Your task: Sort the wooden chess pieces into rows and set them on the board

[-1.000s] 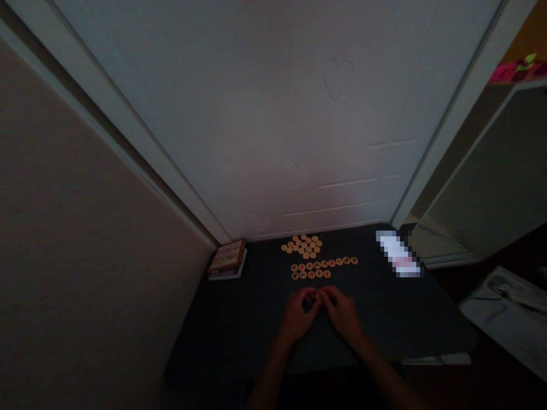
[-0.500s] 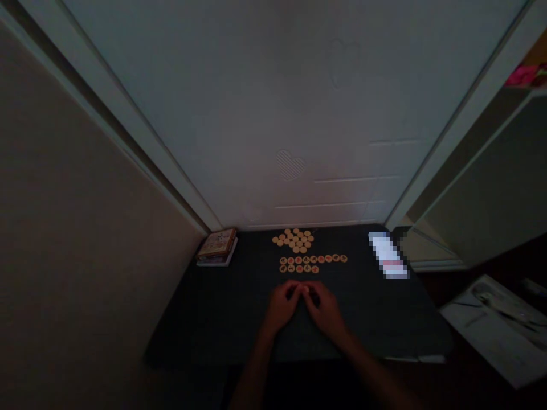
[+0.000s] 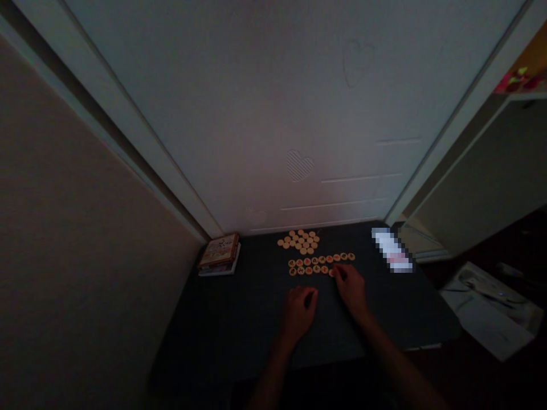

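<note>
On a dark table (image 3: 239,319) lie round wooden game discs. A cluster of plain-faced discs (image 3: 299,241) sits near the far edge. In front of it run two rows of discs with red and black marks (image 3: 319,264). My right hand (image 3: 351,286) reaches to the right end of the nearer row, fingertips pinched at a disc (image 3: 331,273) there. My left hand (image 3: 299,312) rests on the table closer to me, fingers curled; whether it holds anything is hidden in the dim light.
A small printed box (image 3: 219,254) lies at the table's far left corner. A blurred white object (image 3: 392,250) lies at the far right. A white door stands right behind the table. Papers (image 3: 487,307) lie on the floor to the right.
My two hands were together at the table's middle. My right hand has since moved forward and right to the end of the nearer row of marked discs. The left hand stayed.
</note>
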The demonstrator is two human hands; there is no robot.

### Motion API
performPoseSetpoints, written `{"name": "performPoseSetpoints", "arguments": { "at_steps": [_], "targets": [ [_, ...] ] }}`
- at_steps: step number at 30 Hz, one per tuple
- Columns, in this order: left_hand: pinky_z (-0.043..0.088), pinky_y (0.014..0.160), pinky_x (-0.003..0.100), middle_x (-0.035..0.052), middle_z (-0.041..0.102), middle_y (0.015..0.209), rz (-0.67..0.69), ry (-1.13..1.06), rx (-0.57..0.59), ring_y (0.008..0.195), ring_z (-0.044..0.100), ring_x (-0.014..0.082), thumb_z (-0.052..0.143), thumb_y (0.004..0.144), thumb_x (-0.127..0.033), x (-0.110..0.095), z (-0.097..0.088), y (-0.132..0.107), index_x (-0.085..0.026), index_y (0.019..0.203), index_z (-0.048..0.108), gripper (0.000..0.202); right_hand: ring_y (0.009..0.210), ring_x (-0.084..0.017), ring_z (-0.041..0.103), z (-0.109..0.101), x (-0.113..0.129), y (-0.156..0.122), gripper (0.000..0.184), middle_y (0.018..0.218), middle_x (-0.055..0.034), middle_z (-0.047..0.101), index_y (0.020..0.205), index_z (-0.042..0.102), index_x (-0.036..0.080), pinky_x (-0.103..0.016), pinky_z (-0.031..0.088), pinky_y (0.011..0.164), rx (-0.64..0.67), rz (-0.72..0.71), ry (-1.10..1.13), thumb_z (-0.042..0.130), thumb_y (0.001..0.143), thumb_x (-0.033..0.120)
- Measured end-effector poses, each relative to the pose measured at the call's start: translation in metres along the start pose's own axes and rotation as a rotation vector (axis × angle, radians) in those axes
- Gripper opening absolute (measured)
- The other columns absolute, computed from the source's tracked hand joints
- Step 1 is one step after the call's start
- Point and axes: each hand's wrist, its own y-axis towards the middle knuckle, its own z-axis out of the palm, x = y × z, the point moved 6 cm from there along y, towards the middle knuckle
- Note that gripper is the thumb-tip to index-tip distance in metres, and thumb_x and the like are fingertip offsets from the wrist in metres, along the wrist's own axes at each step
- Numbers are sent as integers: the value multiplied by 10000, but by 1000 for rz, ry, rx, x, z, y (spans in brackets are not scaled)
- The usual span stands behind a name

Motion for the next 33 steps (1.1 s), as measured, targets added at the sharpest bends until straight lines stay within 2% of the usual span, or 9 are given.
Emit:
{"name": "performPoseSetpoints", "arguments": {
  "at_steps": [4, 7, 11, 14, 17, 22, 25, 28, 33],
  "targets": [
    [470, 923, 414, 34, 750, 944, 4, -19, 28, 916, 671, 227, 536, 977, -272, 1, 1, -1, -258, 973, 713, 178, 834, -254, 664, 2, -1, -2, 342, 929, -127, 709, 1019, 700, 175, -410, 545, 791, -87, 32, -82, 484, 991, 438],
    [461, 947, 437, 46, 751, 962, -5, -23, 48, 935, 668, 238, 533, 979, -282, 2, 1, -2, -258, 968, 714, 183, 919, -277, 653, -8, -7, 2, 335, 987, -144, 697, 1048, 694, 185, -449, 538, 854, -114, 26, -126, 467, 994, 425],
    [460, 953, 455, 43, 754, 969, -3, -34, 90, 941, 668, 244, 530, 980, -283, 2, 0, -3, -269, 970, 714, 185, 1245, -316, 570, -27, -21, 14, 349, 1299, -146, 644, 1219, 669, 221, -530, 463, 1054, -33, -151, -257, 482, 984, 399],
    [470, 944, 445, 44, 755, 971, 1, -38, 102, 939, 672, 241, 526, 983, -285, 1, -1, -4, -268, 967, 713, 189, 1256, -316, 589, -34, -40, 12, 385, 1300, -123, 669, 1285, 641, 218, -549, 470, 1060, 81, -216, -300, 469, 988, 393],
    [468, 948, 447, 35, 758, 969, 1, -42, 98, 936, 677, 240, 525, 985, -284, 0, -2, -4, -273, 961, 710, 188, 1206, -314, 634, -37, -48, -2, 398, 1310, -126, 672, 1304, 640, 217, -538, 504, 1032, 76, -230, -310, 469, 988, 389],
    [461, 949, 451, 29, 763, 969, -2, -32, 63, 935, 681, 245, 551, 963, -269, -1, -2, -2, -276, 955, 714, 163, 1294, -311, 577, -28, -30, -24, 420, 1390, -79, 629, 1369, 611, 289, -535, 489, 1062, 182, -301, -292, 510, 973, 387],
    [462, 958, 446, 24, 761, 970, -12, -28, 44, 941, 679, 237, 547, 965, -262, 0, -2, -1, -277, 966, 716, 169, 1340, -299, 532, -31, -20, -25, 438, 1469, -74, 557, 1411, 574, 299, -526, 474, 1083, 179, -295, -269, 495, 985, 361],
    [457, 975, 454, 22, 760, 972, -16, -13, 46, 947, 681, 236, 536, 976, -277, 0, -1, -1, -273, 972, 713, 178, 1350, -292, 521, -31, -11, -27, 428, 1488, -75, 536, 1408, 575, 307, -515, 469, 1088, 236, -345, -246, 506, 988, 350],
    [485, 918, 435, 28, 761, 960, -2, 29, 31, 911, 691, 235, 541, 973, -284, 0, -1, 0, -265, 983, 716, 177, 1343, -296, 528, -24, 1, -29, 420, 1449, -97, 572, 1407, 575, 302, -526, 461, 1074, 306, -345, -258, 512, 992, 311]
  ]
}}
